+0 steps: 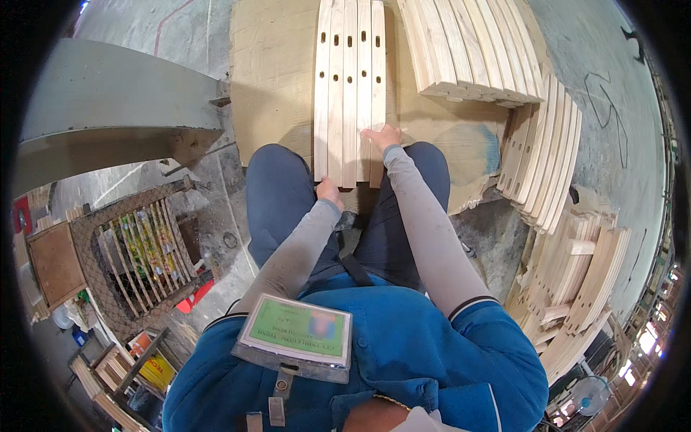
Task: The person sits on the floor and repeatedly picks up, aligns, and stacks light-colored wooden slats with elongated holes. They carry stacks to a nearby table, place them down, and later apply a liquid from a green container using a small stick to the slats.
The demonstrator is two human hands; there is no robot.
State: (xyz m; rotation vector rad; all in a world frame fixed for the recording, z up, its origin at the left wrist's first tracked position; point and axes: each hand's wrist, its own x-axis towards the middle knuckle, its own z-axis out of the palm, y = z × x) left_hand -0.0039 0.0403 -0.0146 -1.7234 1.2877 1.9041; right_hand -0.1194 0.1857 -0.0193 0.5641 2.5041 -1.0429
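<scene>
Several pale curved wooden slats (349,86) with dark slots lie side by side on a sheet of cardboard (277,65) in front of my knees. My left hand (329,193) rests at their near ends, fingers curled under the edge. My right hand (381,137) lies flat on top of the rightmost slat, fingers spread. Both forearms wear grey sleeves and reach out over my blue trousers.
Stacks of similar slats lie at the top right (471,50), the right (543,158) and the lower right (576,288). A grey metal machine part (108,108) stands at the left, with a woven crate of bottles (140,252) below it. A badge (296,335) hangs on my chest.
</scene>
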